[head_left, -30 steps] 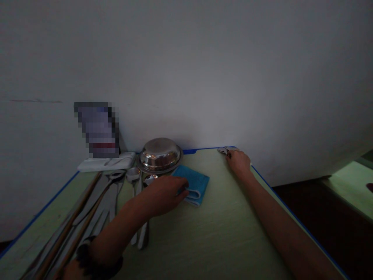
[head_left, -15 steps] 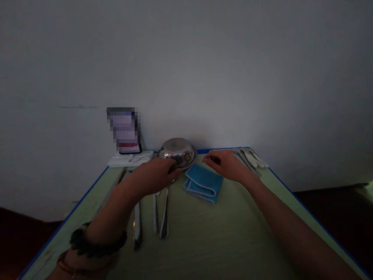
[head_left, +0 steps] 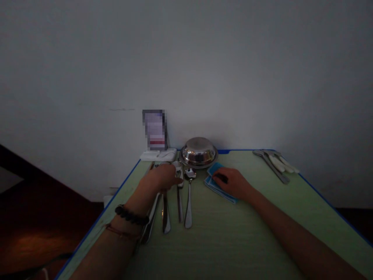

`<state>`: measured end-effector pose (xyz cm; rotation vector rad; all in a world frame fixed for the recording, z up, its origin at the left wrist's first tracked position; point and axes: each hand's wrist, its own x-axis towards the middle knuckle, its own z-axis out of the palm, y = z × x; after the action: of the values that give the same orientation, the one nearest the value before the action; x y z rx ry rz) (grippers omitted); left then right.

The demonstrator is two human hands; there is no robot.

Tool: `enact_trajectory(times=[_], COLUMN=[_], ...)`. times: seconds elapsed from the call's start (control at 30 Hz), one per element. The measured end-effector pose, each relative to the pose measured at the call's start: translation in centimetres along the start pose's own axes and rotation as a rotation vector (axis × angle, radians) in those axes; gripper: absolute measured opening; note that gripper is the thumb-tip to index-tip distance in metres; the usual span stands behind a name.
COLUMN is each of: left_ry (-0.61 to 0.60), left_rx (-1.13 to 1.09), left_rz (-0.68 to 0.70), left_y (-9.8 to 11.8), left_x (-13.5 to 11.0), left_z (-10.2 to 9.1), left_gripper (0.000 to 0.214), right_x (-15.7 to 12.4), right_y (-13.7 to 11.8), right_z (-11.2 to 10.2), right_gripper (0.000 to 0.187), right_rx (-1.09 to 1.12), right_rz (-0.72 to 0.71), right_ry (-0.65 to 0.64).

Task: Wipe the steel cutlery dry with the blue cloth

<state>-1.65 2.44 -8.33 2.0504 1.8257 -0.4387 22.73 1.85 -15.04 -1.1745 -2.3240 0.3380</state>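
Note:
My left hand (head_left: 163,177) rests on the upper ends of several pieces of cutlery (head_left: 177,198) lying in a row on the green table (head_left: 233,237); its fingers curl over them near a fork head. A spoon (head_left: 189,194) lies just right of that hand, untouched. My right hand (head_left: 233,182) lies flat on a folded blue cloth (head_left: 214,182), covering most of it. An upturned steel bowl (head_left: 198,151) stands behind both hands by the wall.
Several more pieces of cutlery (head_left: 275,162), some with white handles, lie at the far right corner. A white folded napkin (head_left: 158,155) and a blurred upright card (head_left: 154,130) stand against the wall. The table has a blue edge (head_left: 96,225).
My right hand left the cutlery at the far right corner and came to rest on the blue cloth. My left hand moved off the cloth onto the row of cutlery. The view swung left.

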Motion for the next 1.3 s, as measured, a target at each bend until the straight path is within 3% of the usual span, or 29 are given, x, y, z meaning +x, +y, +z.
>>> enact_trajectory(times=[0.13,0.33,0.43,0.67,0.93,1.3], left_ry=[-0.043,0.149,0.168,0.093,0.024,-0.091], left_rx=[0.023,0.154,0.191,0.261,0.277,0.105], left_rz=[0.020,0.102,0.140,0.186,0.226,0.245], left_y=[-0.7,0.6,2.0,4.2,5.9,5.0], left_x=[0.6,-0.4,-0.8,-0.9,-1.5,-1.7], left_z=[0.3,-0.4,-0.1,1.5,1.8,1.3], left_gripper=[0.036,0.039,0.041,0.038,0.030,0.022], right_x=[-0.1,0.0,-0.1,-0.2,-0.1,0.2], right_y=[0.0,0.1,0.1,0.6,0.6,0.6], right_z=[0.2,0.5,0.4,0.0,-0.4,-0.6], right_gripper=[0.020,0.020,0.019,0.018,0.019,0.020], right_rx=[-0.018,-0.030,-0.063,-0.179,-0.178,-0.161], right_rz=[0.012,0.020,0.023,0.093,0.102,0.136], right_ry=[0.015,0.006,0.012,-0.012,-0.029,-0.067])
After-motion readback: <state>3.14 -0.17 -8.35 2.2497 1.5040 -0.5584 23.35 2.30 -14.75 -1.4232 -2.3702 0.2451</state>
